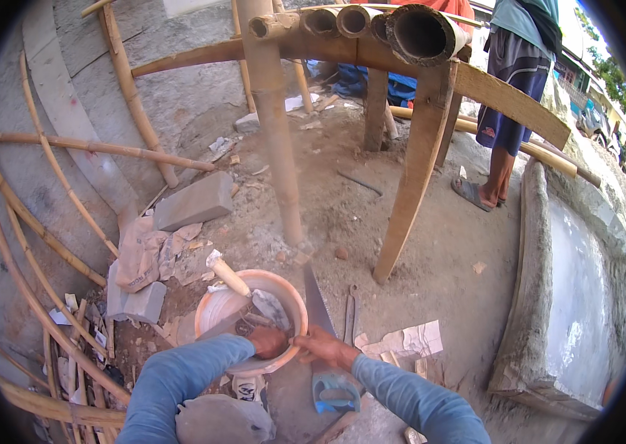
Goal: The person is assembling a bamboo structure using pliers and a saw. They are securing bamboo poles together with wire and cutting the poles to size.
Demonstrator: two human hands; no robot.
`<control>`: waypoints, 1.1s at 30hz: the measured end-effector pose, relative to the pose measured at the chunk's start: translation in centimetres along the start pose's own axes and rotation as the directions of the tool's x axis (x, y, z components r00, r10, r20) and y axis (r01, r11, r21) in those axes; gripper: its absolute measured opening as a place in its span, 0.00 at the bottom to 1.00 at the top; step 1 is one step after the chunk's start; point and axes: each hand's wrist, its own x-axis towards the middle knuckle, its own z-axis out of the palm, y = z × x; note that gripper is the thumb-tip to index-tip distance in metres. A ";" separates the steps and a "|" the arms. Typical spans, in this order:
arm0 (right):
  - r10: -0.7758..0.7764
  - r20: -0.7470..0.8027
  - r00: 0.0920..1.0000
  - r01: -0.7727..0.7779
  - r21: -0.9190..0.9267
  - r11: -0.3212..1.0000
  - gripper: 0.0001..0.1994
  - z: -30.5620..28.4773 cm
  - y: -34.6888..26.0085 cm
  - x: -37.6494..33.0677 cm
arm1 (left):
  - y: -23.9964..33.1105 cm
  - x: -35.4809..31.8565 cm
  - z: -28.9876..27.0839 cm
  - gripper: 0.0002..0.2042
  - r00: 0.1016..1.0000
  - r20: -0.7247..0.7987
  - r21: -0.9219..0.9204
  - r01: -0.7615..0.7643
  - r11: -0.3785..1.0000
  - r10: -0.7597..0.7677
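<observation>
An orange bucket (pixel 292 294) stands on the dirt in front of me. A trowel (pixel 228 277) with a pale wooden handle leans in it, its grey blade down inside. My left hand (pixel 268 342) is curled into a fist on the bucket's near rim. My right hand (pixel 322 346) meets it from the right, fingers closed on the same rim. Both sleeves are blue. A handsaw lies just right of the bucket, its blue handle (pixel 335 391) under my right forearm and its blade (pixel 316 300) pointing away.
A bamboo frame with an upright post (pixel 277 140) and a slanted leg (pixel 410 185) rises just beyond the bucket. Another person (pixel 509 96) stands at the back right. Grey blocks (pixel 194 201), torn paper (pixel 405 342), bamboo strips at left and a concrete slab (pixel 572 296) at right.
</observation>
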 end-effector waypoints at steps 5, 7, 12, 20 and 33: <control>0.023 0.048 0.999 -0.021 -0.044 0.999 0.30 -0.3 -0.6 -0.2 | -0.3 -0.7 -0.2 0.19 0.992 -0.097 0.148 -0.065 0.987 0.080; -0.014 0.018 1.000 0.014 -0.011 1.000 0.25 0.0 -0.9 -0.6 | 0.1 -0.4 -0.5 0.18 0.994 -0.075 0.169 -0.072 0.983 0.085; -0.028 -0.009 1.000 0.028 -0.006 1.000 0.23 -0.2 0.1 -0.2 | 0.8 -0.3 -0.3 0.17 0.995 -0.093 0.155 -0.025 0.988 0.040; -0.020 -0.025 0.999 0.019 -0.027 0.999 0.20 0.3 -0.3 -0.4 | -1.8 0.7 2.7 0.17 0.988 -0.149 0.231 -0.011 0.973 0.046; 0.016 -0.040 0.999 -0.019 -0.079 0.997 0.26 0.2 -0.2 -0.6 | -1.3 -3.6 -1.7 0.12 0.985 -0.170 0.108 -0.011 0.994 0.030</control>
